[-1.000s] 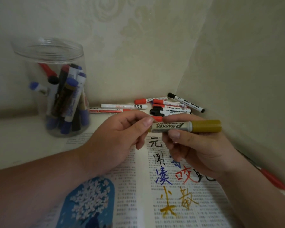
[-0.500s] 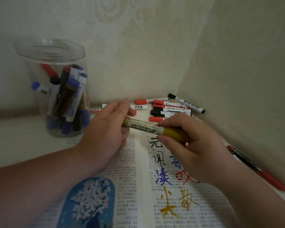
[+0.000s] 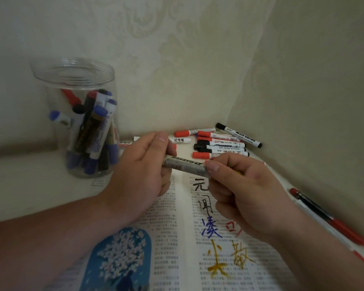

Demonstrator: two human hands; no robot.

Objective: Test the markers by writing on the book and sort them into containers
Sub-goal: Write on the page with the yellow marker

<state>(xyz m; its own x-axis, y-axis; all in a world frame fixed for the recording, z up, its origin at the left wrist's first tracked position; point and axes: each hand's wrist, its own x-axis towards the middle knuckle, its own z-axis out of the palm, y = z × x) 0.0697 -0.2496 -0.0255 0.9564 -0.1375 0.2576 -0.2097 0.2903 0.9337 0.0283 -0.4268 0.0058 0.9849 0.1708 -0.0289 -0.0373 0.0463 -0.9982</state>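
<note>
**Gripping a marker at both ends**

Nearest, open book, scribbled with ink, cut off by the bottom edge. Above it, marker roughly level: left hand pinching one end, right hand curled round the other, that end hidden. Red pen tight along the right wall. Farther back, jar of markers at left; loose markers packed into the corner.

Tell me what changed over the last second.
The marker shifted left and tilted, its left end now higher. The right hand slid along it and now curls over the gold cap, which showed fully a second ago. The left hand kept its hold on the other end. The jar, the loose markers by the wall and the book stayed put.
</note>
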